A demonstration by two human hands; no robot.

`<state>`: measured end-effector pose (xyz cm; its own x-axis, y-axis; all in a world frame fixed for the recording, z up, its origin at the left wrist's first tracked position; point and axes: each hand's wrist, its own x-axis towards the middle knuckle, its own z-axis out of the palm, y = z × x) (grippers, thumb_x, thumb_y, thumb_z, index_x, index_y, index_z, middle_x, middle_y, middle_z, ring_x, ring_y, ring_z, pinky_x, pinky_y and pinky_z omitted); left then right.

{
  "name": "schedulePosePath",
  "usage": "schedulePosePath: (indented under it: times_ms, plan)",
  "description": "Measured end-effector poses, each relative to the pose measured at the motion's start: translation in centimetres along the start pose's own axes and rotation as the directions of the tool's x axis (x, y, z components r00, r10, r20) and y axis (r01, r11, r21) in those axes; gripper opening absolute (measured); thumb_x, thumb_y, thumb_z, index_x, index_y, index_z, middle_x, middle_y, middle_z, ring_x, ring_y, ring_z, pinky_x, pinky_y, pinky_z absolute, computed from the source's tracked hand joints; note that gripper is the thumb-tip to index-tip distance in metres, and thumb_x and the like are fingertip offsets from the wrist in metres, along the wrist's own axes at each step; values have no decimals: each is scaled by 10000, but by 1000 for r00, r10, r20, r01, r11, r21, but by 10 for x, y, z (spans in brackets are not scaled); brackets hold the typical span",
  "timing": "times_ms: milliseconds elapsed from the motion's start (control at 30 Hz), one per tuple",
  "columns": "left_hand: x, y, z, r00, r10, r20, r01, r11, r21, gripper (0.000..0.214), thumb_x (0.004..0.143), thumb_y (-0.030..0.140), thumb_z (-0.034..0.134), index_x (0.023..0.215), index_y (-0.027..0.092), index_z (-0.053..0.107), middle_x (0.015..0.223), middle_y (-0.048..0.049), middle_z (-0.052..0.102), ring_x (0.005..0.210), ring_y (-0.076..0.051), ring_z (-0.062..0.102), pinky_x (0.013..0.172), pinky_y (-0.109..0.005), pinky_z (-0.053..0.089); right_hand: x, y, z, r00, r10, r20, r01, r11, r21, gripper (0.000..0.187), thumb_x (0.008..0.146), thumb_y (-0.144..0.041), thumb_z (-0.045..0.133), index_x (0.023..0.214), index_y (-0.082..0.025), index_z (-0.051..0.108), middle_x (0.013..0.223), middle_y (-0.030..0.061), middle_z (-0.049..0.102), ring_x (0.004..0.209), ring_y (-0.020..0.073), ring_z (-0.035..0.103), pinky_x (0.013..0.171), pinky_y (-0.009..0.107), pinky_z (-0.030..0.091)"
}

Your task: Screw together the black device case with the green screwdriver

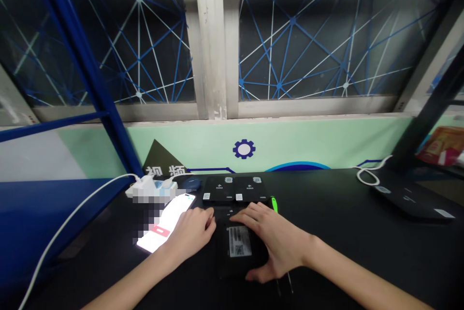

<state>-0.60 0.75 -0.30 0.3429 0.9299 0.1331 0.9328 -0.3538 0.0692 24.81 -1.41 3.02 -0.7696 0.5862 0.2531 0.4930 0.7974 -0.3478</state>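
Observation:
A black flat device (237, 244) with a white label lies bottom up on the black table. My right hand (273, 242) rests on its right side, fingers spread over the top and thumb at the near edge. My left hand (194, 232) touches the device's left edge with curled fingers. Whether it pinches anything is hidden. A lit smartphone (165, 225) lies just left of my left hand.
Two black boxes (234, 188) with white stickers sit behind the device, a green-tipped tool (274, 202) beside them. A white power strip (150, 186) with cable and a dark mouse (191, 183) lie at the back left. Another black device (409, 199) sits at right.

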Motion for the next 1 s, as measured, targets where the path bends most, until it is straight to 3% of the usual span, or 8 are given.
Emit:
schedulePosePath:
  times_ms: [267, 500, 667, 767, 1000]
  plan:
    - [0, -3, 2, 1000, 11, 4, -11, 1000, -13, 271, 956, 236, 428, 690, 204, 474, 616, -5, 579, 580, -180, 580, 528, -295, 186, 0, 4, 6, 998, 17, -63, -12, 997, 77, 926, 523, -488, 862, 1329, -195, 513, 1176, 98, 592, 1063, 280, 528, 972, 396, 423]
    - [1, -2, 0, 1000, 9, 14, -9, 1000, -14, 271, 964, 245, 445, 702, 203, 505, 641, -20, 593, 607, -197, 603, 529, -294, 204, 0, 8, 2, 983, 68, -169, -50, 993, 109, 790, 504, -388, 860, 1197, -230, 515, 1121, 69, 576, 1017, 268, 517, 895, 384, 441]
    - [-1, 0, 0, 1000, 6, 14, -6, 1000, -30, 263, 957, 230, 426, 713, 205, 520, 603, -11, 568, 563, -186, 577, 518, -293, 206, 1, 24, 3, 908, 280, -313, -275, 959, 61, 660, 556, -375, 843, 1114, -229, 521, 1094, 78, 562, 997, 272, 517, 840, 391, 437]
    - [-1, 0, 0, 1000, 5, 17, -4, 999, -36, 286, 965, 244, 406, 707, 202, 522, 584, -10, 555, 540, -186, 569, 512, -290, 205, 4, 35, 4, 857, 385, -341, -376, 922, 97, 622, 576, -392, 836, 1082, -235, 511, 1068, 62, 552, 957, 251, 527, 798, 369, 437]
    - [-1, 1, -2, 999, -26, 35, 27, 999, -23, 291, 973, 278, 405, 737, 195, 553, 627, -28, 600, 568, -196, 600, 514, -283, 236, 26, 48, 2, 829, 408, -382, -412, 908, 74, 576, 585, -447, 835, 994, -227, 493, 986, 36, 565, 898, 225, 517, 747, 324, 409]
